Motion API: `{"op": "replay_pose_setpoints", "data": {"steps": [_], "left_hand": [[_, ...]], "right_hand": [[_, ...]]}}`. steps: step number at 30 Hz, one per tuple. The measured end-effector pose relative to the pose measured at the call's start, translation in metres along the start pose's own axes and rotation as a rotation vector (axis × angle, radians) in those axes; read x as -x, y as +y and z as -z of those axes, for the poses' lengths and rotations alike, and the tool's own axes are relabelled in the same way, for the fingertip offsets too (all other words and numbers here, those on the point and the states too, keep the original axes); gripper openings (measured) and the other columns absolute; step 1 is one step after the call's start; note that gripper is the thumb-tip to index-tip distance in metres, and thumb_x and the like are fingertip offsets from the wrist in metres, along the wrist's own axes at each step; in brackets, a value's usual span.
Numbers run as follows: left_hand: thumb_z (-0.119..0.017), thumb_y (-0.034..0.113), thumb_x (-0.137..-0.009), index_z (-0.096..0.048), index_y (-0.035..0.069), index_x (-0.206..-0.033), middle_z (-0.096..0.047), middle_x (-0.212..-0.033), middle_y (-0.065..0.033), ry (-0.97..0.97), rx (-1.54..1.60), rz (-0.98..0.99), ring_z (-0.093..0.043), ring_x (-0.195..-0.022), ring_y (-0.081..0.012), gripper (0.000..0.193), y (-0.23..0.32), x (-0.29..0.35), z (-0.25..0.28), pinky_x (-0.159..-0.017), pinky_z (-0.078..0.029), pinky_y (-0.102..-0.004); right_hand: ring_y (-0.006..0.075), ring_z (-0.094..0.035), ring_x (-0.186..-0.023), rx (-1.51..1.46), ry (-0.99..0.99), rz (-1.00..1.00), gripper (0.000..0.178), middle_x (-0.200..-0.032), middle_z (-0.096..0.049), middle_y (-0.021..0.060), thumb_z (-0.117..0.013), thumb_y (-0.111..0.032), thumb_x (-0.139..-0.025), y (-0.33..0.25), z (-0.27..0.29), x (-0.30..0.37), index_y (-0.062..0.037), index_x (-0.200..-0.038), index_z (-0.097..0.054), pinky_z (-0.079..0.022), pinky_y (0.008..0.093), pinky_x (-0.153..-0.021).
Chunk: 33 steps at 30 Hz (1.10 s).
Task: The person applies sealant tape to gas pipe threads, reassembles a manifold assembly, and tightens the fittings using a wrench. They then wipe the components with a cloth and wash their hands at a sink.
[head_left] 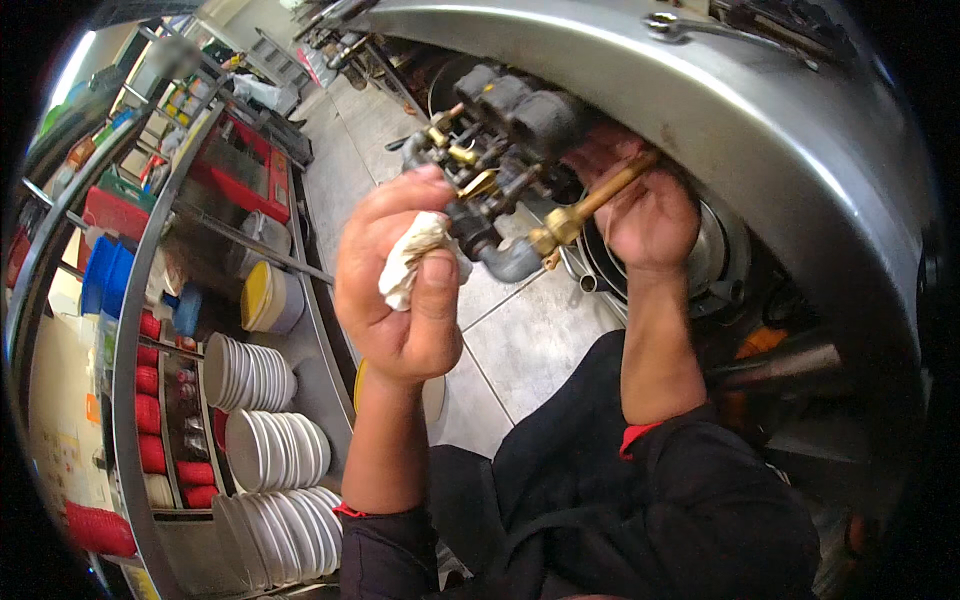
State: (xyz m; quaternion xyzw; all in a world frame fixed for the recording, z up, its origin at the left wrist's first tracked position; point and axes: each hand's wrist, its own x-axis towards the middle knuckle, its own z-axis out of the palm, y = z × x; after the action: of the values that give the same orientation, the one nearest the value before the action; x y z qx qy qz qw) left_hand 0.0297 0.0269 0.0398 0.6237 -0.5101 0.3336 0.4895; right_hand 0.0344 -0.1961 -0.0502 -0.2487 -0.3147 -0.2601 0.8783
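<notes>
My left hand (393,285) is closed with a crumpled white cloth (415,255) pinched between thumb and fingers. The cloth is beside the grey elbow fitting (510,260) of a gas valve manifold. Dark round knobs (545,118), small brass valves and a brass nut (562,225) make up this manifold, which sits tilted over the floor. A copper-coloured pipe (622,188) runs from the nut across the palm of my right hand (650,215). That hand is curled around the pipe side, its fingertips partly hidden behind the knobs.
A curved steel appliance edge (700,75) arches overhead, with a wrench (725,32) on it. Round metal pans (715,250) stand below my right hand. On the left, a steel shelf holds stacked white plates (275,450), red cups (150,415) and a yellow-lidded tub (270,298).
</notes>
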Motion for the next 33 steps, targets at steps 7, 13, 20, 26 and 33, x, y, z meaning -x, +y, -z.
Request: {"op": "replay_pose_setpoints", "data": {"steps": [7, 13, 20, 26, 33], "left_hand": [[-0.054, 0.018, -0.093, -0.054, -0.002, -0.097, -0.060, -0.092, -0.0184, 0.155, -0.029, -0.002, -0.061, -0.091, -0.0301, 0.020, -0.012, 0.019, -0.031, -0.087, -0.048, -0.0418], [-0.054, 0.021, -0.094, -0.053, -0.003, -0.097, -0.058, -0.092, -0.0177, 0.178, -0.037, 0.014, -0.059, -0.093, -0.0292, 0.024, -0.014, 0.022, -0.033, -0.090, -0.046, -0.0426], [-0.054, 0.023, -0.095, -0.053, -0.003, -0.097, -0.057, -0.093, -0.0182, 0.182, -0.011, 0.026, -0.059, -0.092, -0.0293, 0.027, -0.013, 0.023, -0.035, -0.090, -0.046, -0.0433], [-0.054, 0.026, -0.095, -0.053, -0.004, -0.098, -0.057, -0.094, -0.0179, 0.193, 0.003, 0.036, -0.059, -0.095, -0.0298, 0.030, -0.013, 0.023, -0.037, -0.090, -0.047, -0.0439], [-0.054, 0.028, -0.096, -0.054, -0.005, -0.099, -0.057, -0.096, -0.0179, 0.204, -0.013, 0.069, -0.059, -0.097, -0.0301, 0.032, -0.010, 0.026, -0.039, -0.091, -0.046, -0.0430]], "right_hand": [[0.0433, -0.053, -0.121, -0.110, -0.068, -0.033, 0.037, -0.129, -0.055, 0.0262, -0.054, -0.032, -0.090, 0.004, -0.016, 0.002, -0.0007, -0.109, -0.060, -0.038, 0.0578, -0.105], [0.0446, -0.056, -0.116, -0.267, -0.131, 0.016, 0.035, -0.128, -0.055, 0.0269, -0.054, -0.033, -0.093, 0.008, -0.014, -0.002, -0.0028, -0.109, -0.061, -0.045, 0.0562, -0.099], [0.0409, -0.059, -0.114, -0.096, -0.076, -0.047, 0.043, -0.124, -0.059, 0.0258, -0.052, -0.037, -0.095, 0.005, -0.009, 0.003, -0.0007, -0.117, -0.059, -0.047, 0.0535, -0.099], [0.0382, -0.064, -0.105, -0.091, 0.130, 0.065, 0.054, -0.115, -0.063, 0.0254, -0.049, -0.043, -0.096, 0.012, 0.004, 0.003, 0.0030, -0.122, -0.056, -0.048, 0.0517, -0.097], [0.0377, -0.067, -0.099, -0.013, 0.202, 0.080, 0.055, -0.106, -0.067, 0.0243, -0.050, -0.046, -0.096, 0.014, -0.007, -0.002, 0.0046, -0.117, -0.057, -0.051, 0.0492, -0.094]]}}
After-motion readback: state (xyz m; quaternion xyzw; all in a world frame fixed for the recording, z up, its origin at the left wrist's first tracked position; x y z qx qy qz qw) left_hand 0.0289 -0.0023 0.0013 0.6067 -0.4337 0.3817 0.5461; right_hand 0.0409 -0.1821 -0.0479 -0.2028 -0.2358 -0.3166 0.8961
